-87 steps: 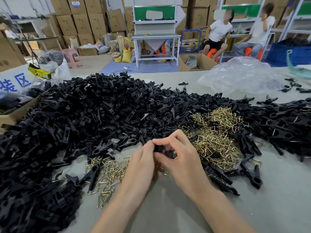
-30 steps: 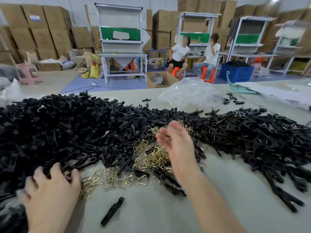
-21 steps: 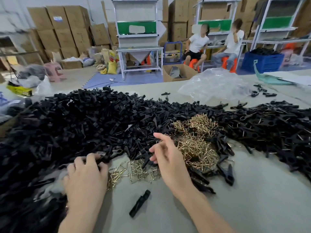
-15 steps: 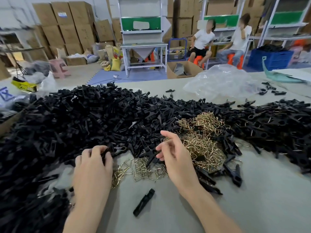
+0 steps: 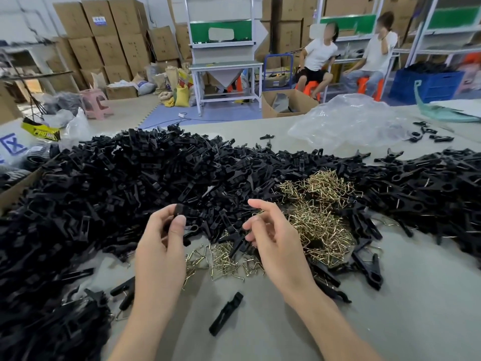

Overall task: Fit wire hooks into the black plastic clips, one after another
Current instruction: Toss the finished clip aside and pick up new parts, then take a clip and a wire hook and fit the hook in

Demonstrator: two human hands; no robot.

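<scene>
A grey table [image 5: 421, 313] carries a wide heap of black plastic clips [image 5: 117, 183], with a pile of brass wire hooks [image 5: 320, 212] beside it. The left hand [image 5: 161, 246] pinches one black clip [image 5: 182, 211]. The right hand [image 5: 276, 241] hovers half-curled over the hooks, its grasp unclear. A loose clip [image 5: 226, 313] lies between the forearms.

The clips [image 5: 130, 178] heaped over the left and far side of the counter [image 5: 416, 321] are black plastic. They look mostly dull, with a small shine on the flat parts. The clip [image 5: 183, 211] in the fingers [image 5: 178, 225] of the left hand [image 5: 161, 251] is the same plastic. The wire hooks [image 5: 320, 212] near the middle are thin gold-coloured metal, and they gleam. The counter top is grey, smooth and matt. Near the far edge lies a clear plastic bag [image 5: 348, 121], crinkled and shiny.
</scene>
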